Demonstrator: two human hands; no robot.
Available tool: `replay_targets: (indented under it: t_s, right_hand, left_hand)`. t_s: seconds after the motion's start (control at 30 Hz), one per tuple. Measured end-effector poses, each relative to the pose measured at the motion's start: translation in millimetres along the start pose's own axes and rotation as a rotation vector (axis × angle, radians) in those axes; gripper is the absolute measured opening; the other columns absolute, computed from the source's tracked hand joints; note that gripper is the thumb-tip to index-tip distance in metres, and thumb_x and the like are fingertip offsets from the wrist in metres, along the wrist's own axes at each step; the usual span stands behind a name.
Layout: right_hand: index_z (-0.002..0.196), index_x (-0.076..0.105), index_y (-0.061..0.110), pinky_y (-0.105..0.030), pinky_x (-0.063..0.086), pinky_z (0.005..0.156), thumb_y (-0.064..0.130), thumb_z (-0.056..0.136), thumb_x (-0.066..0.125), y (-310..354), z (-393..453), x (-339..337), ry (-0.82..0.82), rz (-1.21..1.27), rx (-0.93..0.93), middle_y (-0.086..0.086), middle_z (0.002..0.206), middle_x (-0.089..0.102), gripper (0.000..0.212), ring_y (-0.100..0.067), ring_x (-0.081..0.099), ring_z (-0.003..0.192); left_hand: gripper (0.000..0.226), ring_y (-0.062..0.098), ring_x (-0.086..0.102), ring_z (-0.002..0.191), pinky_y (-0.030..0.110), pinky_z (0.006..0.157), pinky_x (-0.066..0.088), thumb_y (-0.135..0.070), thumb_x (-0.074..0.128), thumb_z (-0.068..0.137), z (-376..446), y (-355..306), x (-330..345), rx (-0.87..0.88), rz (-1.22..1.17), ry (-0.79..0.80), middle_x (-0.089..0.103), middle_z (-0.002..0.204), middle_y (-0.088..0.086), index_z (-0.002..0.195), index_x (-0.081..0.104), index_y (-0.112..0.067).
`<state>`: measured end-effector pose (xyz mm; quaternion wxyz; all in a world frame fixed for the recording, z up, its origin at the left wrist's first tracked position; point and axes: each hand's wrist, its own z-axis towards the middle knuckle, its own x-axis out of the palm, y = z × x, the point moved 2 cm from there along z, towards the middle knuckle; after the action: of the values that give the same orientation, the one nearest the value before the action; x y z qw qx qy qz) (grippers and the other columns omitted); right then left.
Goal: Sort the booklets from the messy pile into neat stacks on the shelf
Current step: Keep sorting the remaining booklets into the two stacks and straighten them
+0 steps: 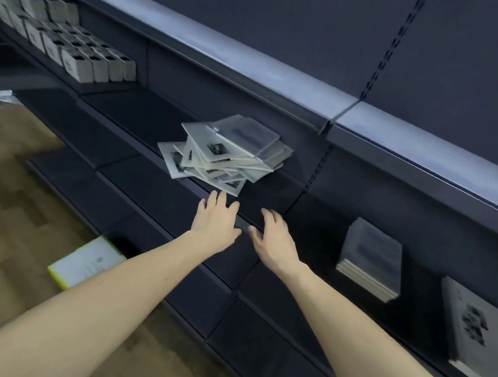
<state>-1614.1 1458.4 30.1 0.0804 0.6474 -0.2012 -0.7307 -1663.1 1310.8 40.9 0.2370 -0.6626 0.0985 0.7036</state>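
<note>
I see both of my arms reaching out over a dark shelf (160, 188). My left hand (215, 219) is flat and open with the fingers spread, and it holds nothing. Its fingertips are just below the messy pile of booklets (225, 152), very near the lowest booklet's corner, but I cannot tell if they touch it. My right hand (274, 238) is open too, with the fingers a bit curled, and it is empty. It hangs over the front edge of the shelf, beside the left hand. The messy pile sits in the middle of the shelf, with booklets lying crooked and tipped on top of each other. Off to the right on the same shelf is a neat stack of booklets (370, 258), well apart from the pile. A bigger flat booklet (475, 324) lies further right. Far up on the left are rows of small grey boxes (83, 58). On the wooden floor below lies a white box with a yellow edge (87, 261).
</note>
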Motion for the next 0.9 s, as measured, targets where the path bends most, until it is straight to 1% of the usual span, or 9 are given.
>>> replay_targets:
  t_s: [0.17, 0.27, 0.33, 0.43, 0.5, 0.6, 0.7, 0.8, 0.9]
  right_hand:
    - [0.148, 0.038, 0.012, -0.039, 0.038, 0.107, 0.036, 0.101, 0.051, 29.2, 49.8, 14.8, -0.065, -0.007, -0.064, -0.009, 0.151, 0.041, 0.055, -0.027, 0.038, 0.137]
    - [0.141, 0.045, 0.013, -0.041, 0.040, 0.108, 0.032, 0.099, 0.053, 39.9, 87.6, 20.4, -0.143, -0.024, -0.095, -0.008, 0.146, 0.045, 0.048, -0.029, 0.042, 0.133]
    - [0.142, 0.045, 0.013, -0.044, 0.034, 0.115, 0.029, 0.097, 0.055, 44.7, 114.3, 21.7, -0.198, -0.023, -0.091, -0.010, 0.152, 0.040, 0.049, -0.030, 0.033, 0.142]
    - [0.150, 0.036, 0.010, -0.045, 0.020, 0.123, 0.027, 0.098, 0.056, 49.4, 151.8, 20.6, -0.232, -0.012, -0.054, -0.014, 0.161, 0.022, 0.058, -0.031, 0.014, 0.151]
    - [0.155, 0.028, 0.012, -0.043, 0.014, 0.124, 0.027, 0.099, 0.056, 51.4, 174.7, 18.9, -0.230, -0.026, -0.042, -0.012, 0.164, 0.013, 0.064, -0.029, 0.006, 0.153]
    - [0.158, 0.016, 0.019, -0.045, 0.006, 0.122, 0.026, 0.099, 0.055, 52.4, 201.9, 19.8, -0.209, -0.065, 0.014, -0.008, 0.166, 0.002, 0.071, -0.028, -0.003, 0.153]
    - [0.159, 0.012, 0.023, -0.047, 0.001, 0.122, 0.029, 0.100, 0.054, 51.3, 220.2, 26.2, -0.191, -0.115, 0.075, -0.012, 0.166, 0.000, 0.073, -0.034, -0.008, 0.153]
    - [0.159, 0.011, 0.025, -0.052, -0.001, 0.121, 0.038, 0.102, 0.045, 50.1, 236.0, 29.1, -0.151, -0.216, 0.177, -0.020, 0.165, 0.003, 0.068, -0.040, -0.008, 0.152]
    - [0.159, 0.014, 0.022, -0.053, 0.000, 0.121, 0.042, 0.103, 0.040, 50.9, 241.4, 29.8, -0.149, -0.326, 0.207, -0.026, 0.162, 0.008, 0.064, -0.041, 0.000, 0.152]
  left_hand:
    - [0.064, 0.032, 0.021, 0.142, 0.046, 0.114, 0.026, -0.050, 0.055, 0.092, 35.2, 41.9, -3.9, -0.023, 0.020, -0.040, 0.028, 0.152, 0.014, 0.145, 0.038, -0.018]
    - [0.061, 0.033, 0.019, 0.143, 0.046, 0.114, 0.026, -0.050, 0.054, 0.093, 61.5, 62.4, -7.4, -0.022, 0.019, -0.041, 0.029, 0.151, 0.014, 0.143, 0.040, -0.019]
    - [0.056, 0.033, 0.022, 0.140, 0.044, 0.112, 0.028, -0.049, 0.054, 0.093, 79.7, 73.9, -11.3, -0.007, 0.020, -0.047, 0.031, 0.147, 0.014, 0.138, 0.045, -0.017]
    - [0.050, 0.032, 0.027, 0.133, 0.043, 0.107, 0.032, -0.046, 0.052, 0.093, 110.0, 89.6, -15.9, 0.010, 0.025, -0.070, 0.035, 0.142, 0.013, 0.133, 0.049, -0.016]
    - [0.052, 0.033, 0.027, 0.133, 0.044, 0.107, 0.033, -0.049, 0.051, 0.093, 129.4, 97.7, -17.8, 0.019, 0.027, -0.074, 0.035, 0.142, 0.013, 0.134, 0.049, -0.016]
    - [0.061, 0.034, 0.025, 0.137, 0.045, 0.110, 0.030, -0.052, 0.054, 0.090, 152.8, 105.8, -16.3, 0.041, 0.029, -0.075, 0.032, 0.145, 0.014, 0.139, 0.046, -0.016]
    - [0.067, 0.035, 0.027, 0.137, 0.045, 0.110, 0.028, -0.051, 0.055, 0.088, 175.7, 113.1, -12.0, 0.053, 0.059, -0.078, 0.034, 0.145, 0.014, 0.144, 0.040, -0.018]
    - [0.066, 0.037, 0.031, 0.132, 0.049, 0.111, 0.025, -0.058, 0.046, 0.092, 202.8, 122.7, -13.4, 0.054, 0.081, -0.083, 0.042, 0.138, 0.014, 0.141, 0.043, -0.014]
    - [0.059, 0.036, 0.026, 0.139, 0.050, 0.115, 0.021, -0.046, 0.030, 0.101, 227.1, 131.3, -10.6, 0.099, 0.058, -0.013, 0.034, 0.150, 0.014, 0.147, 0.034, -0.010]
